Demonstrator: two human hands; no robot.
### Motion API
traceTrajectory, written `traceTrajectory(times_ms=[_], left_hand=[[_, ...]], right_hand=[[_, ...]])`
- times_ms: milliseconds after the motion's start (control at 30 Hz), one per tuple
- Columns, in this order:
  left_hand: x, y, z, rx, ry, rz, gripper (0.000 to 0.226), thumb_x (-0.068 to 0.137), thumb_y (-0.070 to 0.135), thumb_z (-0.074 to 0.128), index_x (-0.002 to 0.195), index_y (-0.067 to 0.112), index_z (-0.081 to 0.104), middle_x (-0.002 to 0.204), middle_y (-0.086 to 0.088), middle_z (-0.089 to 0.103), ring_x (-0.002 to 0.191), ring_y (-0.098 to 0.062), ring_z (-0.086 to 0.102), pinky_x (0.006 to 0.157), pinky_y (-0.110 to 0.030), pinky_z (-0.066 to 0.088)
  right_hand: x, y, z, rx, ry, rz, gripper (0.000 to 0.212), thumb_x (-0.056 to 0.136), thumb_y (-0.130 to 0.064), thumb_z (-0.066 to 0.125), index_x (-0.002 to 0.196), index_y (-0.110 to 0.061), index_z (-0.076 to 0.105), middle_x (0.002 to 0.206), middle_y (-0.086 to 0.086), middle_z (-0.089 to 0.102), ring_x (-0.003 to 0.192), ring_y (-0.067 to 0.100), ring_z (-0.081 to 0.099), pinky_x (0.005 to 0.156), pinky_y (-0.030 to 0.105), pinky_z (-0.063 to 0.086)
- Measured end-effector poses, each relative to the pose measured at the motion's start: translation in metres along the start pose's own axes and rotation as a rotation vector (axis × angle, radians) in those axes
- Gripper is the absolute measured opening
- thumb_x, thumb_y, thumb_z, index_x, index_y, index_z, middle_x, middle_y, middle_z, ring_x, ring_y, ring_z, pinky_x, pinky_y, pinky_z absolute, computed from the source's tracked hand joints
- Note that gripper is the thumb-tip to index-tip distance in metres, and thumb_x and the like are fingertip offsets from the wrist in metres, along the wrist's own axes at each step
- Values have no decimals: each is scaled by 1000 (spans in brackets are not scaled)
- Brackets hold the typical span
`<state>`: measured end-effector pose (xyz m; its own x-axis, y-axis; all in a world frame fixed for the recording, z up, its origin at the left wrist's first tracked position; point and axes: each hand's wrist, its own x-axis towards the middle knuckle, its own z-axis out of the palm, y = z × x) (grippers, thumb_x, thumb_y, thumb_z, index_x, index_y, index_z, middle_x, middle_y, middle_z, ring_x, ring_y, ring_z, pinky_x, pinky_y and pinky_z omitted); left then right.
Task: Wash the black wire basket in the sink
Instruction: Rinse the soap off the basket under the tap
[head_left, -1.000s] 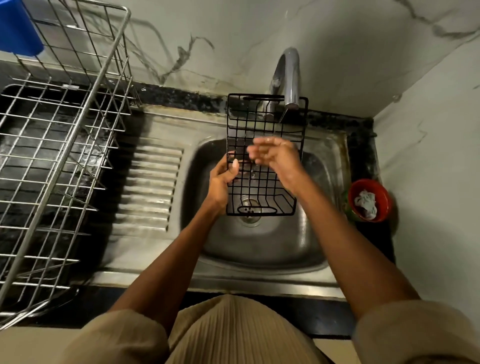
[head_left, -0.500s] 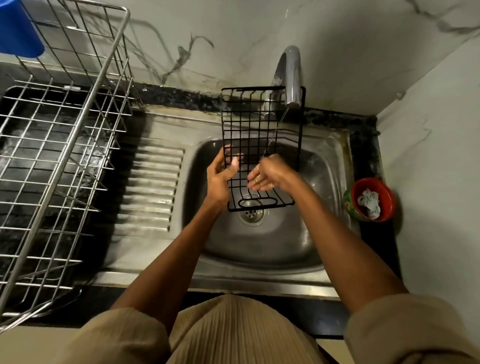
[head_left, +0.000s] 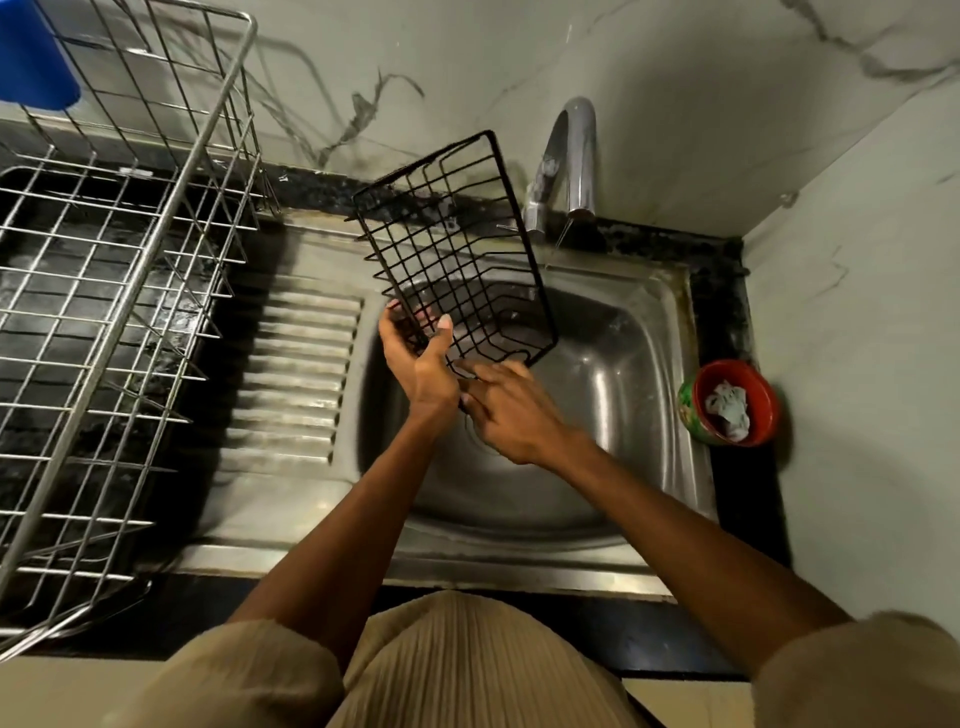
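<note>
So the person is standing at a steel sink (head_left: 660, 332), holding the black wire basket (head_left: 457, 254) up over the bowl. The basket is tilted, its top end leaning toward the left and back toward the marble wall, its lower end hanging just above the basin. It sits left of the tap (head_left: 571, 156), not touching it, and a thin thread of water comes off the spout just beside the basket's right edge.

The left hand (head_left: 421, 364) has the basket by its lower left corner, thumb up against the wires on the near side and fingers wrapped around behind, so that's a proper grip. The right hand (head_left: 511, 410) is right under the bottom edge of the basket, fingers stretched out toward the left and touching the lowest wires. It looks flat and loose rather than closed around anything. The two hands are nearly touching each other.

Other stuff around: a big silver dish rack (head_left: 119, 291) on the left over the dark counter, with something blue (head_left: 31, 57) hanging in its top corner. The ribbed drainboard (head_left: 296, 379) sits between rack and bowl. On the right counter there's a small red bowl (head_left: 735, 402) with a crumpled whitish thing in it. Beige sleeves at the bottom.
</note>
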<state>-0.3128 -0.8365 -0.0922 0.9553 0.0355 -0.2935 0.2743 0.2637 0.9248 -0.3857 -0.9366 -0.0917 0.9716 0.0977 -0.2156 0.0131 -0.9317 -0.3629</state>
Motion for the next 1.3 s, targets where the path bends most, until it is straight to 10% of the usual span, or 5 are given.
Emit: traceTrajectory(times_ms=[300, 633, 867, 1100, 1300], left_hand=[[-15, 10, 20, 59, -25, -79, 109, 73, 27, 60, 159, 9, -4, 167, -11, 2, 153, -20, 10, 127, -40, 11], [-17, 21, 34, 106, 57, 41, 85, 63, 31, 67, 136, 1, 36, 134, -24, 48, 125, -41, 50, 107, -59, 39], [-26, 33, 38, 42, 78, -104, 117, 67, 30, 61, 158, 6, -8, 167, -18, -1, 154, -29, 9, 126, -42, 10], [-30, 41, 14, 289, 81, -116, 78, 67, 30, 60, 137, 5, 35, 134, -23, 51, 121, -38, 50, 105, -57, 40], [-38, 51, 7, 425, 26, -154, 82, 68, 38, 60, 139, 5, 33, 139, -22, 49, 126, -38, 48, 108, -58, 40]], right_hand=[[2, 39, -28, -290, 45, 22, 62, 101, -47, 16, 155, -21, 31, 164, 7, 24, 153, 19, 16, 125, 41, 7], [3, 24, -22, -208, -70, -49, 56, 105, -37, 28, 157, -15, 23, 164, 9, 20, 153, 19, 12, 125, 42, 4], [15, 53, -46, -465, 60, 106, 72, 99, -58, 2, 157, -21, 24, 166, 10, 10, 154, 21, 4, 124, 48, -5], [18, 29, -55, 398, -6, 197, 18, 94, -24, 66, 109, -23, 74, 108, -2, 73, 101, 13, 66, 91, 34, 52], [50, 49, -84, 1024, -17, 544, 23, 97, 6, 47, 112, -5, 61, 111, 24, 69, 86, 24, 75, 73, 36, 62]])
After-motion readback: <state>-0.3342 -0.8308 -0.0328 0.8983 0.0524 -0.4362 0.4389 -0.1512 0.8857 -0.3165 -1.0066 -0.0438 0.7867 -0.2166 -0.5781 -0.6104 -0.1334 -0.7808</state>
